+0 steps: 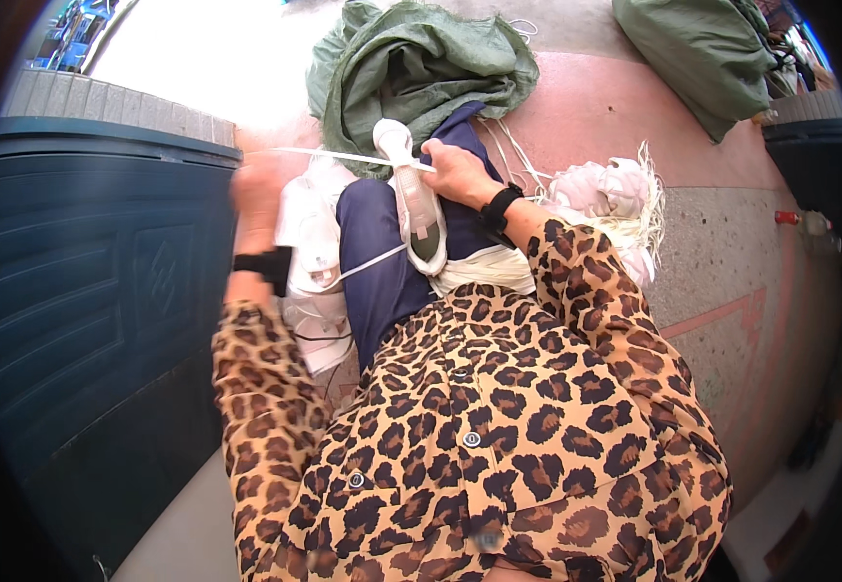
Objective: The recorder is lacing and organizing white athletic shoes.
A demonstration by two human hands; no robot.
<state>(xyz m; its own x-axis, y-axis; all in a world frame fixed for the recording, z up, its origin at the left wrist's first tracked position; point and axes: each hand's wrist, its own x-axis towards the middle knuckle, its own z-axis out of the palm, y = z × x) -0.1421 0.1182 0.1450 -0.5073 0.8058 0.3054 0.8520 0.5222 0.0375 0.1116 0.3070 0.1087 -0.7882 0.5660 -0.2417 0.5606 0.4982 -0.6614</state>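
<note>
A white shoe (423, 218) rests on my dark blue trouser legs, toe pointing away and its opening toward me. From the front of the shoe a white shoelace (343, 155) runs taut to the left. My right hand (461, 175) is closed by the shoe's front, pinching the lace. My left hand (258, 202) is raised at the lace's other end, curled around it but smeared by motion. A second strand of lace trails from the shoe across my left thigh. Several white shoes (314, 262) lie by my left leg, partly under my forearm.
A bundle of pale laces and white shoes (603, 189) sits to my right. Ahead lies a crumpled green sack (421, 68); another full green sack (697, 58) stands at the far right. A dark blue panelled door (101, 262) borders my left. A red-capped bottle (799, 219) lies right.
</note>
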